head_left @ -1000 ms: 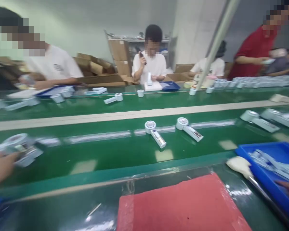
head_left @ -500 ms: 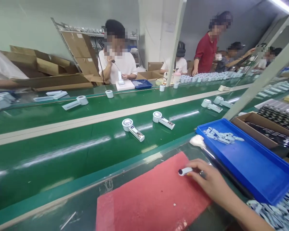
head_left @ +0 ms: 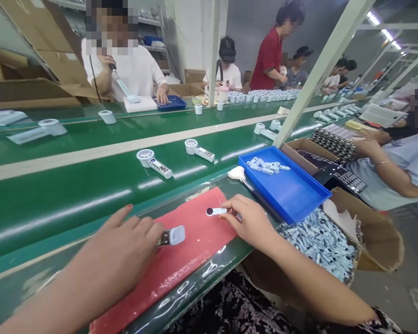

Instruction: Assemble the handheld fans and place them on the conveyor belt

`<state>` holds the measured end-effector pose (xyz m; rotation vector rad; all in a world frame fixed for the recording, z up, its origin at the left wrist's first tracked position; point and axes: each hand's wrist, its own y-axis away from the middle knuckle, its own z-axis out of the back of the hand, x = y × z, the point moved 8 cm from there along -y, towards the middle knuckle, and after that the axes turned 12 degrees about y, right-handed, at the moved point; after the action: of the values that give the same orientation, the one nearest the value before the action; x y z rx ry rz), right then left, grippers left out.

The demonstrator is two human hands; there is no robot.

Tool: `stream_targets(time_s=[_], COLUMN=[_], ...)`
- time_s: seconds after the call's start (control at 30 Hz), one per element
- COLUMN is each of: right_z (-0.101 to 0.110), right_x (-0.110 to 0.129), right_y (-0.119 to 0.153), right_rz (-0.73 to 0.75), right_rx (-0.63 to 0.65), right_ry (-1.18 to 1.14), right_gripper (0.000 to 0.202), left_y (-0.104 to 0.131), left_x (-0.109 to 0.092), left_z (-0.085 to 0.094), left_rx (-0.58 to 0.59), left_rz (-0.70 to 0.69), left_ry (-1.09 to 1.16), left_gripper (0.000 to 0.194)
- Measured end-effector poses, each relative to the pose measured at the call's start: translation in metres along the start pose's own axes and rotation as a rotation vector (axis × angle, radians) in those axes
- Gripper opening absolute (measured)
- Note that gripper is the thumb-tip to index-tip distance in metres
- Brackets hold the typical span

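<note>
My left hand (head_left: 125,246) is closed around a small handheld fan (head_left: 176,235). Only its pale end and a strip of dark circuitry show; my fingers hide the rest. Between the thumb and fingers of my right hand (head_left: 249,220) is a slim pale-blue plastic cover (head_left: 216,211) with a dark round spot at its tip. Both hands are over a red mat (head_left: 202,246), the cover a little farther away than the fan. A box of many similar pale covers (head_left: 320,241) stands to the right of my right forearm.
A blue tray (head_left: 292,185) with several pale pieces lies right of the mat, beside a white-wrapped, dark-handled tool (head_left: 237,173). Fans (head_left: 155,163) rest on the green conveyor (head_left: 73,185). A slanted post (head_left: 310,79) rises behind the tray. Co-workers sit across and at right.
My left hand has come into view from the left with a fan in it. My right hand still pinches the cover. The view has turned right and down, showing the box of covers more fully.
</note>
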<state>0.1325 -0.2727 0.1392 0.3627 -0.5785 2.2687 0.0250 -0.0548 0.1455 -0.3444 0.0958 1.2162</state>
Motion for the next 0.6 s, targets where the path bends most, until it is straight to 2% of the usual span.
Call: stream_targets(time_s=[0.07,0.17,0.27,0.37,0.43,0.5,0.6], right_z=[0.003,0.004,0.000,-0.009,-0.016,-0.019,-0.015], right_x=[0.004,0.006,0.006,0.011,0.019,0.030,0.049], right_y=[0.005,0.010,0.009,0.005,0.002,-0.001,-0.003], right_rz=[0.023,0.042,0.052,0.049,0.076,0.135,0.247], right_rx=[0.002,0.011,0.023,0.042,0.046,0.024,-0.083], right_ry=[-0.004,-0.020,-0.033,-0.069,-0.101,-0.121,-0.087], right_gripper=[0.010,0.009,0.009,0.009,0.008,0.008,0.011], left_y=[-0.016,-0.019,-0.005,0.004,0.001,-0.007,-0.017], left_x=[-0.012,0.008,0.029,0.020,0.005,-0.007,-0.014], left_z=[-0.023,-0.042,-0.039,-0.022,-0.011,-0.008,-0.022], left_rx=[0.084,0.122,0.052,-0.079,-0.157,-0.178,-0.120], left_rz=[-0.040,0.008,0.038,0.015,0.048,0.147,0.360], left_ry=[-0.061,-0.042,0.040,0.149,0.295,0.527,1.031], left_gripper=[0.025,0.027,0.042,0.048,0.045,0.041,0.038])
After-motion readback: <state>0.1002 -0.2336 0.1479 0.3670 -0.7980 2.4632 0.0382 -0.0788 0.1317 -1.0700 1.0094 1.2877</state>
